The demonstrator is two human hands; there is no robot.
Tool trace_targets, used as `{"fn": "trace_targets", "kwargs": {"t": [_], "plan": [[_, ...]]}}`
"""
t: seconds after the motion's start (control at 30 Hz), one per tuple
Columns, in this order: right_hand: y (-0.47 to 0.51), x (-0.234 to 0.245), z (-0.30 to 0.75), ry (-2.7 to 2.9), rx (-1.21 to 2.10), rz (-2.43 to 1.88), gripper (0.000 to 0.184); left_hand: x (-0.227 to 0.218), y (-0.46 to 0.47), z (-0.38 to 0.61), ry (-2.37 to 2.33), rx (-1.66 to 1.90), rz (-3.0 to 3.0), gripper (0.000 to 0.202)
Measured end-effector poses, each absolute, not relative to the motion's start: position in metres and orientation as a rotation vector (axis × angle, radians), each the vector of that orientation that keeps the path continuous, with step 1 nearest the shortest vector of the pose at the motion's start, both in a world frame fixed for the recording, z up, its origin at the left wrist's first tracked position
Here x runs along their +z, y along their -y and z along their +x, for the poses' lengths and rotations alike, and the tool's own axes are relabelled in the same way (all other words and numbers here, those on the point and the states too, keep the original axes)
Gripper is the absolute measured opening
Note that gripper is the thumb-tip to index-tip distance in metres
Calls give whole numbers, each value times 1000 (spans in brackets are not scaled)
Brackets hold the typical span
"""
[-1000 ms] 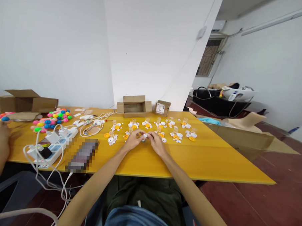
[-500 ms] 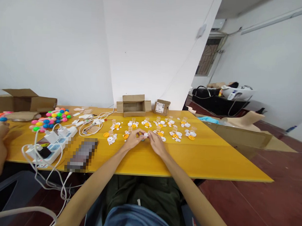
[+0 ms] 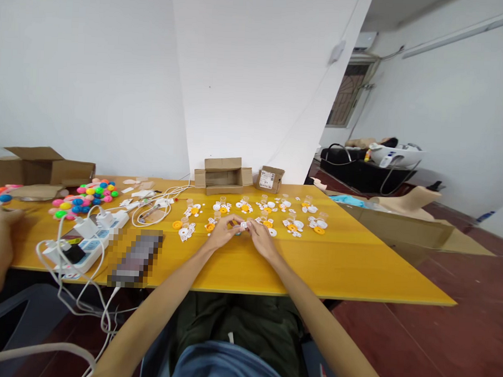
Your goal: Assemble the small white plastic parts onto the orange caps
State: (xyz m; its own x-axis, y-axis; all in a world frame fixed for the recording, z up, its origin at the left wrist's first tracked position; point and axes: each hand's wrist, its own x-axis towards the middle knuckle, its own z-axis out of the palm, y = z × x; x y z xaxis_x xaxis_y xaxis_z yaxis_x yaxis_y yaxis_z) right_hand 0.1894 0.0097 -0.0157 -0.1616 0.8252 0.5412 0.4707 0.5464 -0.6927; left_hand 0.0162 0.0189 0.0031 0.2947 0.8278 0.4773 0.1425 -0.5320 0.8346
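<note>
My left hand point(image 3: 224, 232) and my right hand point(image 3: 258, 234) meet above the yellow table, fingertips closed around a small white plastic piece with holes point(image 3: 244, 225). Both hands pinch it from either side. Something bluish shows just beneath the fingers, too small to name. Around the hands lie several little groups of parts: yellow round pieces point(image 3: 177, 225), white discs point(image 3: 273, 232), small white perforated pieces point(image 3: 185, 237) and clear cups point(image 3: 223, 200). My fingers partly cover the nearest groups.
An open cardboard box point(image 3: 222, 181) and a smaller carton point(image 3: 270, 179) stand at the back. To the left are a power strip point(image 3: 94, 248) with white cables, a blurred phone point(image 3: 135, 258) and colourful balls point(image 3: 79, 203). Another person's hand point(image 3: 2, 222) is at the far left.
My hands stay in nearly the same place, still gripping the white piece. At the far left, the other person's hand has shifted slightly.
</note>
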Motion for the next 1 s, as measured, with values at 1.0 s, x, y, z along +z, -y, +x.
{"fn": "trace_targets", "kwargs": {"t": [1.0], "plan": [[-9, -11, 188, 1602, 601, -1092, 61, 2, -24, 19, -1007, 1306, 1929, 15]]}}
